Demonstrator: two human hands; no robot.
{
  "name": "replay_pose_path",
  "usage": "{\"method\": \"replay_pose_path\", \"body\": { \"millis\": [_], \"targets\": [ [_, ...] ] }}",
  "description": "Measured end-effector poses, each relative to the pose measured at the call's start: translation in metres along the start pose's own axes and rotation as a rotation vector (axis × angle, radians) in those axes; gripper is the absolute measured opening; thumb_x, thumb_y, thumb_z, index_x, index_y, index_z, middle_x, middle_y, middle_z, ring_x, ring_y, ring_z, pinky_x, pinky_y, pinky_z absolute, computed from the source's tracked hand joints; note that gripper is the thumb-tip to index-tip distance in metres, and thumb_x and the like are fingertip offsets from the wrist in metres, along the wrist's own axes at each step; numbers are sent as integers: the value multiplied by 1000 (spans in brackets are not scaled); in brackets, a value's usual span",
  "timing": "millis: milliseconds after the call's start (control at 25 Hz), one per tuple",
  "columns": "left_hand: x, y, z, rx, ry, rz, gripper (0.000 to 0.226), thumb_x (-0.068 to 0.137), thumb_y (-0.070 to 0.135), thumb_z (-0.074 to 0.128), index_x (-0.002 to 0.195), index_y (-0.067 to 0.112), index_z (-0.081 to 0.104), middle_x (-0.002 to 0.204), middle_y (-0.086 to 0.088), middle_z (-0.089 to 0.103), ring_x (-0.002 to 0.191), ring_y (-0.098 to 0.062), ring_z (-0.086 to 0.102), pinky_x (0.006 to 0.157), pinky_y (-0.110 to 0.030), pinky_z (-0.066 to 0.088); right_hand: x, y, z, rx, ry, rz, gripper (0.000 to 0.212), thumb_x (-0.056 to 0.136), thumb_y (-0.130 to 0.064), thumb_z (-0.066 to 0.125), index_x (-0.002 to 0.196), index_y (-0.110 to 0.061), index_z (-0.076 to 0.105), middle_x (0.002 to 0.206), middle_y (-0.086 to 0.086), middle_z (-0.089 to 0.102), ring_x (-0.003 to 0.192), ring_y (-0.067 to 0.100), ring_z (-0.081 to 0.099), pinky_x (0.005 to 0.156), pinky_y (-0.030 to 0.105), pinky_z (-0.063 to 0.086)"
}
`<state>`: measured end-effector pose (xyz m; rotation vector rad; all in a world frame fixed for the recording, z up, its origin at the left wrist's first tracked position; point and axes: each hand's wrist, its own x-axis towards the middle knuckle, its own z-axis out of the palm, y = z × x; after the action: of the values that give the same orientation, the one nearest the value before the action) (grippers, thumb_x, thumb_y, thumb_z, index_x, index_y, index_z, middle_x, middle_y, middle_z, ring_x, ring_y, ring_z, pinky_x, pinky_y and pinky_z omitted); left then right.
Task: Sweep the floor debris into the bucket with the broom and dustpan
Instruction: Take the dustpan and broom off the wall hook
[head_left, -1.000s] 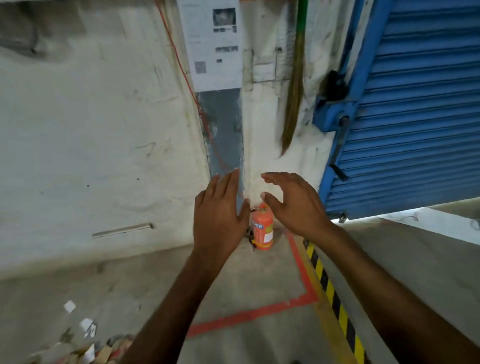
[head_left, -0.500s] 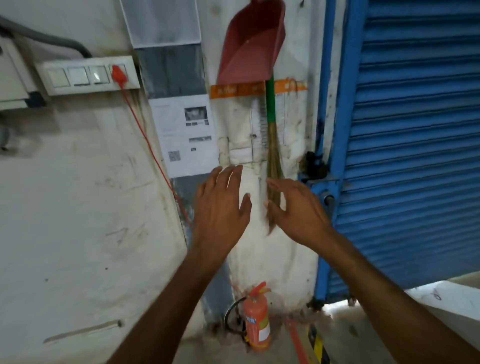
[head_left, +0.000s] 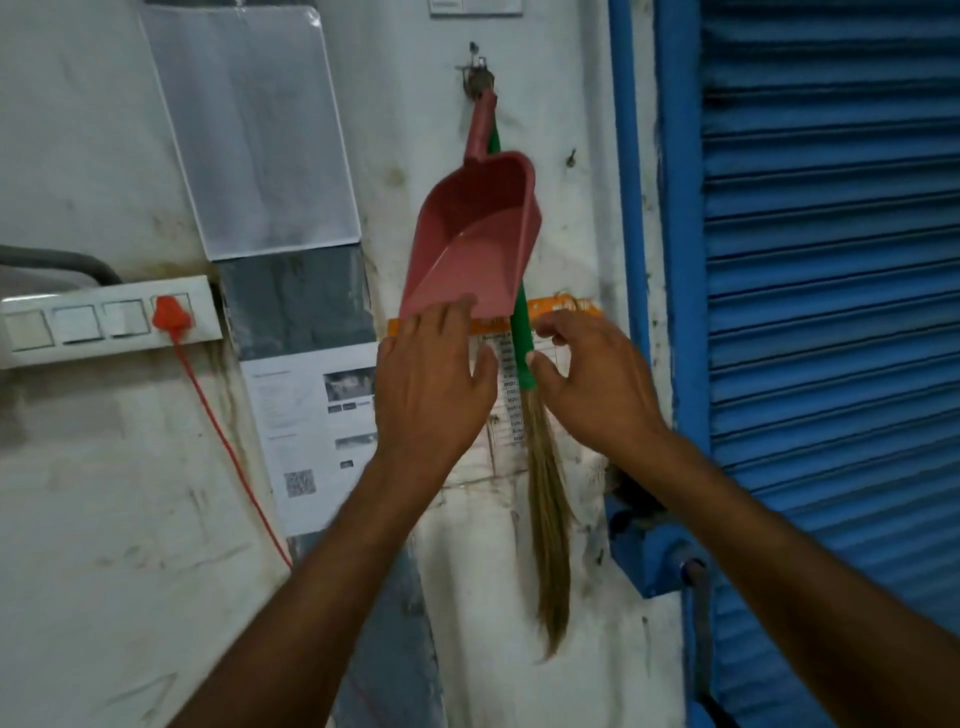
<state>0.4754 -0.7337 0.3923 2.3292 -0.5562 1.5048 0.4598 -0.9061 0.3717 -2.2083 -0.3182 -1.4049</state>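
A pink dustpan hangs by its handle from a wall hook, mouth tilted down. Behind it hangs a broom with a green handle and long straw bristles. My left hand is raised with straight fingers, its fingertips at the dustpan's lower lip. My right hand is open just right of the green handle, thumb close beside it, holding nothing. No bucket or floor debris is in view.
A blue roller shutter and its blue frame fill the right side. On the white wall at left are a switch panel with a red plug and cord, and taped paper sheets.
The view has tilted up from the floor to the wall. Both hands have risen to the level of the dustpan's lip and the broom handle. The fire extinguisher has left the view.
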Motion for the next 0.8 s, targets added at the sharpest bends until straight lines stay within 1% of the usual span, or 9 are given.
{"method": "replay_pose_path", "body": {
  "millis": [80, 160, 240, 320, 440, 560, 640, 720, 800],
  "targets": [
    [39, -10, 5, -19, 35, 1, 44, 99, 36, 54, 140, 19, 56, 134, -6, 64, 116, -28, 61, 93, -43, 49, 39, -4, 6, -63, 78, -50, 29, 94, -25, 63, 122, -18, 65, 110, 1, 68, 101, 19, 59, 81, 36, 51],
    [80, -18, 8, -46, 95, 8, 39, 100, 33, 53, 135, 19, 60, 130, -5, 66, 113, -27, 60, 89, -39, 47, 79, -9, 12, -119, 154, -91, 29, 94, -27, 62, 120, -17, 65, 109, 1, 68, 101, 19, 58, 79, 34, 48],
    [119, -25, 12, -72, 157, 27, 35, 100, 31, 52, 131, 17, 63, 126, -6, 67, 115, -28, 58, 91, -39, 43, 116, -12, 18, -147, 236, -110, 29, 94, -32, 61, 120, -19, 64, 111, 0, 67, 103, 19, 58, 80, 32, 45],
    [156, -31, 21, -93, 191, 40, 34, 101, 30, 50, 129, 17, 64, 125, -6, 68, 118, -28, 57, 94, -40, 42, 156, -12, 22, -214, 272, -118, 32, 95, -38, 58, 121, -20, 63, 114, 1, 66, 106, 20, 57, 85, 35, 45],
    [204, -36, 41, -123, 175, 29, 36, 102, 29, 49, 132, 15, 62, 129, -7, 67, 120, -28, 57, 97, -42, 43, 215, -9, 26, -332, 190, -116, 38, 96, -41, 53, 126, -19, 64, 120, 5, 66, 111, 25, 58, 93, 42, 46],
    [245, -36, 59, -189, 126, -43, 38, 100, 29, 50, 134, 15, 61, 132, -5, 66, 120, -27, 59, 97, -41, 46, 265, 2, 25, -342, 95, -95, 39, 96, -40, 52, 126, -19, 64, 121, 5, 66, 108, 26, 61, 92, 43, 49],
    [270, -33, 67, -233, 93, -114, 38, 100, 30, 52, 133, 16, 62, 132, -4, 66, 119, -25, 61, 96, -37, 48, 297, 12, 23, -224, 30, -27, 36, 93, -36, 56, 122, -18, 66, 118, 4, 68, 103, 23, 64, 91, 41, 54],
    [291, -27, 75, -261, 61, -174, 40, 99, 33, 54, 135, 17, 62, 133, -2, 66, 118, -23, 62, 92, -33, 47, 329, 25, 23, -64, -35, 53, 33, 91, -29, 61, 118, -13, 69, 114, 6, 71, 101, 23, 66, 91, 44, 57],
    [308, -24, 84, -306, 30, -214, 47, 98, 42, 55, 138, 19, 61, 134, -3, 66, 120, -24, 63, 97, -34, 50, 356, 37, 28, 91, -117, 124, 31, 91, -22, 64, 117, -5, 69, 113, 12, 71, 101, 25, 68, 92, 45, 58]
  ]
}}
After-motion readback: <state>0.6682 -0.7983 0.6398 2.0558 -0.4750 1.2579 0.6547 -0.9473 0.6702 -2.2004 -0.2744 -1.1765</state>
